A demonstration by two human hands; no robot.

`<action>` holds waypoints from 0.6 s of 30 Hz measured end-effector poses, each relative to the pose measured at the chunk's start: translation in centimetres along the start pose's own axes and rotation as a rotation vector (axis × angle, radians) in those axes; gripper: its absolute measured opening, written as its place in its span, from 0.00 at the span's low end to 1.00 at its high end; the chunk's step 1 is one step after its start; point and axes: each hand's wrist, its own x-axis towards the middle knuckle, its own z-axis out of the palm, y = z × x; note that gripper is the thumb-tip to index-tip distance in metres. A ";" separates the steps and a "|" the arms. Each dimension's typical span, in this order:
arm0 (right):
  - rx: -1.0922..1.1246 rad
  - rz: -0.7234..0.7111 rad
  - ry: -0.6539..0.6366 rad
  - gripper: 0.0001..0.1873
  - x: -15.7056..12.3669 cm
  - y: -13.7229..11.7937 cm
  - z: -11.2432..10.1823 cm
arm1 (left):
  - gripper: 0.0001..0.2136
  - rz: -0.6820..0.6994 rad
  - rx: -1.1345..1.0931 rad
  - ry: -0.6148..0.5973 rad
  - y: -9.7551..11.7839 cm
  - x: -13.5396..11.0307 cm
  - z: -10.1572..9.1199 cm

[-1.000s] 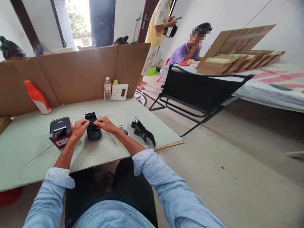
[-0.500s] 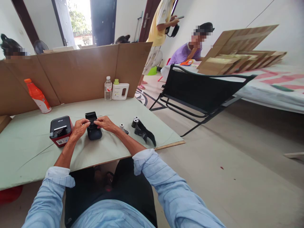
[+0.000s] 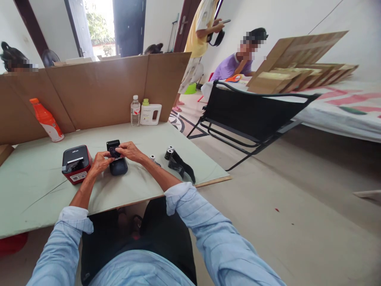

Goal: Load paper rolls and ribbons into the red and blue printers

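A small dark portable printer (image 3: pixel 118 167) stands on the table with its lid tipped up and back. Over its opening is a crumpled piece of black film (image 3: pixel 113 152), held between my two hands. My right hand (image 3: pixel 130 152) pinches the film from the right. From the left, my left hand (image 3: pixel 101 162) has thumb and fingers closed at the film's lower edge; the fingertips are partly hidden. A red and black printer (image 3: pixel 76 163) sits just left of my left hand, black film on its top. To the right lie small white paper rolls (image 3: pixel 169 152) and a long black strip (image 3: pixel 183 167).
A cardboard screen (image 3: pixel 101 91) lines the table's far side. Before it stand an orange bottle (image 3: pixel 47 121), a clear water bottle (image 3: pixel 135 111) and a white jug (image 3: pixel 151 114). A black folding chair (image 3: pixel 250 115) is beyond the right edge. Other people are behind.
The black film now shows larger and bunched between my fingers, above the opening. My right hand has shifted slightly up and left; my left fingertips sit a little lower.
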 end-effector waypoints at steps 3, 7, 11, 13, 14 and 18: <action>-0.010 -0.007 0.004 0.16 0.4 -0.6 -0.1 | 0.14 0.025 0.006 0.009 -0.1 0.1 -0.1; -0.024 -0.056 0.027 0.18 0.8 -1.6 -0.4 | 0.13 0.065 -0.011 0.021 0.0 0.2 -0.1; -0.022 -0.100 0.049 0.19 0.6 -2.4 -0.5 | 0.14 0.096 -0.076 -0.002 0.2 0.3 0.0; -0.020 -0.097 0.060 0.20 0.5 -2.7 -0.6 | 0.14 0.090 -0.108 -0.014 0.4 0.3 0.1; -0.011 -0.089 0.067 0.20 0.4 -2.7 -0.6 | 0.15 0.083 -0.127 -0.022 0.6 0.3 0.1; 0.087 -0.043 0.063 0.19 0.2 -2.6 -0.7 | 0.17 0.031 -0.165 -0.042 1.2 0.1 0.1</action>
